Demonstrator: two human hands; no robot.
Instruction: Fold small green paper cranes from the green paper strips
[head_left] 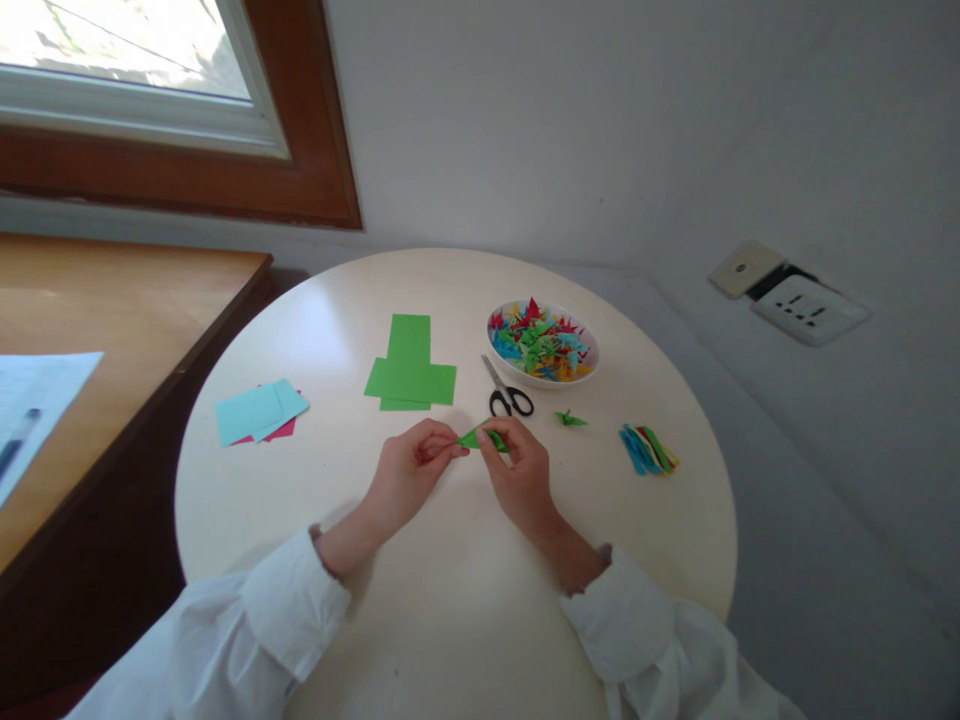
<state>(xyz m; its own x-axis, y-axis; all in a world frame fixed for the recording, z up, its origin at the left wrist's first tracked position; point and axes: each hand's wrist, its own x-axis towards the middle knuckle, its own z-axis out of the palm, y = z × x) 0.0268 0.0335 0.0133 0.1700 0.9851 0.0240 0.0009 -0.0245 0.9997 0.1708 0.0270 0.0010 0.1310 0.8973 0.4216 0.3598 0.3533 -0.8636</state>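
Between my two hands is a small folded piece of green paper (472, 438), held above the middle of the round white table (465, 620). My left hand (411, 462) pinches its left tip between thumb and fingers. On the other side, my right hand (519, 470) grips the wider right part, and its fingers cover some of the folds. Just beyond the right hand lie scissors (504, 390) with black handles. A finished-looking green paper crane (571, 419) rests to the right of that hand. Flat green paper sheets (409, 365) overlap beyond the left hand.
A white oval bowl (540, 382) heaped with colourful paper cranes stands at the back right. Narrow coloured paper strips (649, 450) lie at the right. Light blue sheets (259, 410) over red ones are at the left. A wooden desk (135, 290) bearing a printed page (45, 400) adjoins the left.
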